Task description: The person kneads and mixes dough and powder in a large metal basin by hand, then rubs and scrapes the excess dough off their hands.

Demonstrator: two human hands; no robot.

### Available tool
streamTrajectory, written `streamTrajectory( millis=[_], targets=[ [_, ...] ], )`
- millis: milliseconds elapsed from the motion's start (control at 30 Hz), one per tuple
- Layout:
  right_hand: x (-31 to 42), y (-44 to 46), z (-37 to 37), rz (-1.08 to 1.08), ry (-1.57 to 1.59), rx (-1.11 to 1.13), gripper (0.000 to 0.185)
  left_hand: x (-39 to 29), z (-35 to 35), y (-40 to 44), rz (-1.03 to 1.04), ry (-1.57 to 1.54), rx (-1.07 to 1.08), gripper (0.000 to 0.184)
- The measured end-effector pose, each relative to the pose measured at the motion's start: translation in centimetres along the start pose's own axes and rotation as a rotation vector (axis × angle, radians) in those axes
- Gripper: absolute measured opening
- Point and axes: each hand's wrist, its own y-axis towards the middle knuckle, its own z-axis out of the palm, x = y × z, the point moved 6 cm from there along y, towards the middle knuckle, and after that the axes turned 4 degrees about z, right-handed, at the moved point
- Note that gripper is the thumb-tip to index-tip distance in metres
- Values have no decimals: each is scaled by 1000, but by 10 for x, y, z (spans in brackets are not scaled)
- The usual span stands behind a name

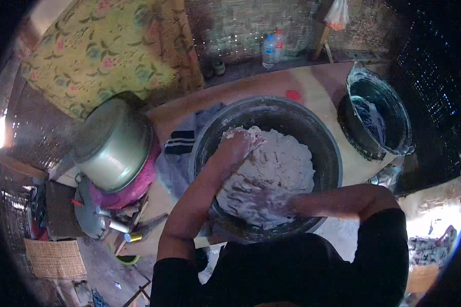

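A wide dark basin (333, 153) stands on the table in front of me, and a large mass of pale, sticky dough (287, 158) lies in it. My left hand (241, 143) is at the dough's upper left edge, with dough clinging to the fingers, which are curled into it. Low on the right side of the dough, my right hand (284, 205) presses into the mass; its fingers are blurred and partly sunk in, so their pose is hidden.
Left of the basin are a grey striped cloth (182, 148) and an upturned metal pot (112, 148) on pink material. A dark bucket (376, 117) stands at the right. Behind are plastic bottles (268, 51) and a red lid (293, 95).
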Motion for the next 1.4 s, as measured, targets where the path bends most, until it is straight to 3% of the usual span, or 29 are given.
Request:
streamTrajectory(
  millis=[33,100,133,167,200,267,300,367,400,433,500,533,600,667,733,767,833,900,1067,1100,1133,1200,1267,1300,1367,1400],
  targets=[
    [-7,7,-1,13,-5,-7,40,6,6,11,84,-42,-102,25],
    [-24,43,-23,229,-138,367,44,20,21,24,171,-94,-191,24],
    [-37,49,-24,268,-93,389,44,29,21,25,218,-284,-312,26],
    [-50,51,-16,274,50,312,45,36,18,21,259,-475,-433,27],
    [-62,46,0,271,326,209,45,40,17,23,254,-483,-423,27],
    [-84,44,23,257,713,76,45,62,32,32,-44,-628,-228,28],
    [-84,48,19,256,702,48,45,70,42,31,-142,-668,-162,29],
    [-85,47,-8,284,249,91,44,78,49,35,37,-341,-207,30],
    [-81,50,-26,292,28,117,44,77,46,32,42,-339,-208,30],
    [-75,40,-43,366,449,138,43,73,50,26,37,-454,-123,29],
    [-52,33,-103,580,647,106,43,64,52,21,-7,-615,25,34],
    [-47,33,-136,715,416,54,42,70,54,21,-9,-623,28,34],
    [-91,26,-111,751,325,60,45,75,45,16,180,-272,-188,35],
    [-114,13,-72,782,216,60,49,62,42,23,-71,-1031,-129,34],
    [-93,2,-40,745,-367,-72,62,77,38,36,174,-320,-339,33],
    [-89,-4,-41,751,-374,-75,62,68,29,35,83,-351,-223,33],
    [-78,-16,-35,687,-393,78,75,57,16,30,102,-362,-208,33],
    [-92,-15,-30,717,-356,105,76,53,16,32,134,-376,-187,32],
    [-146,-6,-25,806,-208,160,80,50,-11,26,192,-329,-433,33],
    [-135,-6,-32,736,28,359,71,60,-8,27,207,-399,-471,31],
    [-120,-1,-40,735,15,352,71,68,-1,28,218,-395,-479,31],
    [-70,1,-46,697,-275,272,72,61,-4,17,152,-736,-463,29],
    [-4,8,-46,447,-401,376,66,63,-4,19,184,-674,-472,28],
    [10,1,-25,374,-318,418,63,62,-4,19,215,-605,-477,28],
    [7,-16,28,299,-246,452,60,53,-17,16,202,-603,-460,28],
    [1,-21,59,120,-320,375,65,50,-21,15,185,-601,-437,28]
  ],
)
